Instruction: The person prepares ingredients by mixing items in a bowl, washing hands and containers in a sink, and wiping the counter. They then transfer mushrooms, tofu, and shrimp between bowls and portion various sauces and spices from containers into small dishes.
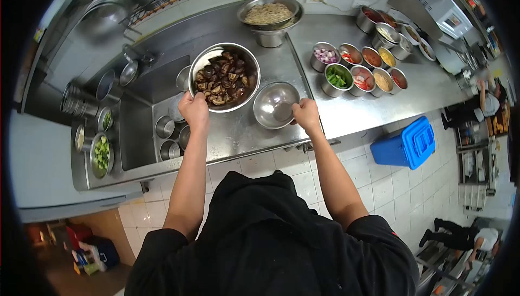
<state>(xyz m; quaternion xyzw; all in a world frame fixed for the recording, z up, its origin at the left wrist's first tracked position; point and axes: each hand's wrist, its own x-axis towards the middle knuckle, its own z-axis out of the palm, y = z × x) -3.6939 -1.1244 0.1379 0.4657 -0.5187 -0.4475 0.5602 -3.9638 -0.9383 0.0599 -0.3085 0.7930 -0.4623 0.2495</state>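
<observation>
My left hand [195,111] grips the near-left rim of a large metal bowl [205,64], fingers closed on its edge. Dark brown cut pieces that look like mushrooms [222,79] fill much of this bowl, which overlaps the edge of the sink in view. To its right is a smaller, shiny metal bowl [273,101] with nothing inside. My right hand [307,116] pinches that bowl's right rim, the thumb and fingers closed on it. Both bowls are over the steel counter [238,133], side by side.
At left, the sink [138,128] holds several metal cups [164,127]; a bowl of green pieces [101,152] stands on its edge. Behind is a strainer bowl [295,8] of pale shreds. Metal containers of cut vegetables [338,78] stand right. A blue bin [395,147] and two people [482,239] are farther right.
</observation>
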